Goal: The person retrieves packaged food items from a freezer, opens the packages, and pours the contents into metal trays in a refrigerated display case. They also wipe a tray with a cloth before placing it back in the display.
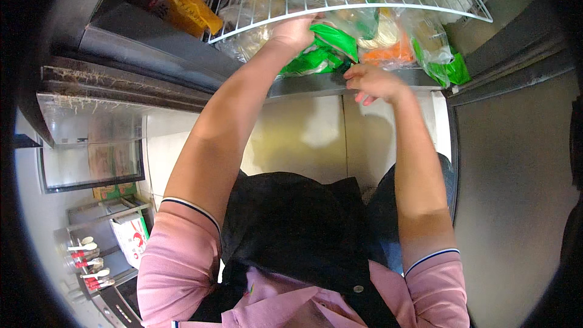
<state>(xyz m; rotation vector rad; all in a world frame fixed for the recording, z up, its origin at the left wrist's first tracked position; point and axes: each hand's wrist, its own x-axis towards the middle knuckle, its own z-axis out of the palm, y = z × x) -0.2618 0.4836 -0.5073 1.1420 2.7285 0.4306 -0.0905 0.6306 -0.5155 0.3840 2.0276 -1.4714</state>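
My left hand (pixel 296 34) reaches in under a white wire shelf (pixel 355 7), among plastic bags, its fingers hidden by the shelf and bags. Beside it lies a green plastic package (pixel 334 41), with more green wrapping (pixel 314 61) below. My right hand (pixel 371 83) is at the compartment's front edge, just below the green package, fingers spread and slightly curled; a small dark thing sits by its fingertips, and whether they touch it I cannot tell. To the right are a clear bag with orange contents (pixel 391 52) and a green and clear bag (pixel 448 68).
A yellow-orange package (pixel 191 4) lies at the upper left of the shelf. An open dark door (pixel 514 168) stands to the right. The compartment's dark sill (pixel 300 85) runs below the bags, above the tiled floor (pixel 296 141). Spoons with red handles (pixel 93 264) are at far left.
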